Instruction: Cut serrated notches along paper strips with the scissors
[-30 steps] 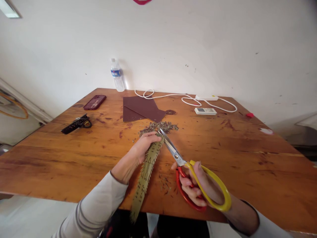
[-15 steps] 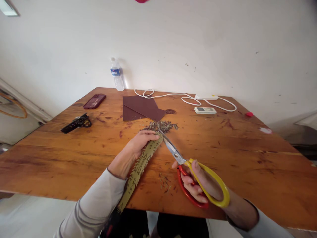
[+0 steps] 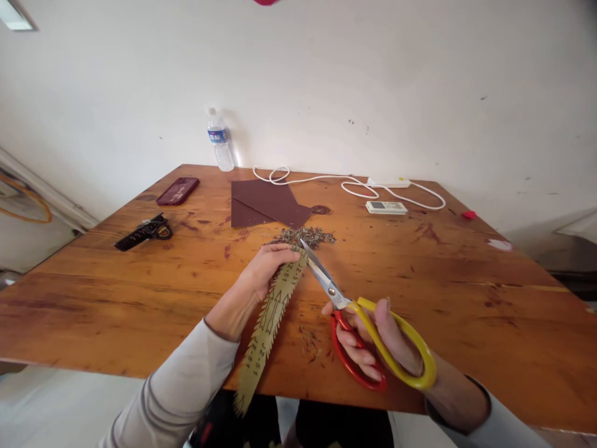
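Note:
My left hand [image 3: 275,261] pinches the far end of a long olive-green strip [image 3: 268,317] printed with arrows and lettering. Jagged notches run along the strip's edges, and its near end hangs past the table's front edge. In my right hand [image 3: 364,342] is a pair of scissors [image 3: 332,291] with one yellow and one red handle loop. The blades stand slightly apart, with the strip's right edge at their tips beside my left fingers. Just beyond the blades lies a heap of small clippings [image 3: 308,236]. A few more clippings [image 3: 310,342] are scattered nearer me.
Maroon sheets [image 3: 265,202] lie behind the heap. To the left are a dark red phone case [image 3: 178,191] and a black object [image 3: 143,232]. A water bottle [image 3: 219,142], white cable [image 3: 317,178], power strip [image 3: 389,183] and remote [image 3: 386,208] are along the back of the wooden table [image 3: 466,311].
The scissor handles have spread a little wider, with my right thumb lifted. The strip's near end has swung slightly right and toward me.

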The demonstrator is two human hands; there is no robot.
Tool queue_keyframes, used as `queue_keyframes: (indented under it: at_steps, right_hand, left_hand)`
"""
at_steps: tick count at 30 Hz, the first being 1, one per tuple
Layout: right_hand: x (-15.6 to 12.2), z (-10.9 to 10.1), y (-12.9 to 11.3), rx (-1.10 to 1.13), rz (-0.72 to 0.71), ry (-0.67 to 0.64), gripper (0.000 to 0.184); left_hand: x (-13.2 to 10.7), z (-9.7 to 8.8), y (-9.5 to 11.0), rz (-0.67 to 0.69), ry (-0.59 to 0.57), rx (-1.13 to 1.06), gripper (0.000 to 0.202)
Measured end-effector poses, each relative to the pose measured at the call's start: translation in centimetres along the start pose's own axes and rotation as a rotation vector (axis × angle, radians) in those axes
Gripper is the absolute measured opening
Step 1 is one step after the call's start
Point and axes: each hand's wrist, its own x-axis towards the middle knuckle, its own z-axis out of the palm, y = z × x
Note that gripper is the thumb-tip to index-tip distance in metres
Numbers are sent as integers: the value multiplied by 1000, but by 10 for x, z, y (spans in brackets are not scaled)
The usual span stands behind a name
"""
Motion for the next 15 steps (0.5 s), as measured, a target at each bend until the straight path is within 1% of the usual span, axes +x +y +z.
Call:
queue_keyframes:
  at_steps: [7, 15]
  right_hand:
    - [-3, 0, 1, -4, 5, -10, 33]
    - [10, -10, 2, -16, 42, -58, 34]
  left_hand:
    - [-2, 3, -4, -9, -79, 28, 9]
    - [-6, 7, -3, -18, -76, 16, 14]
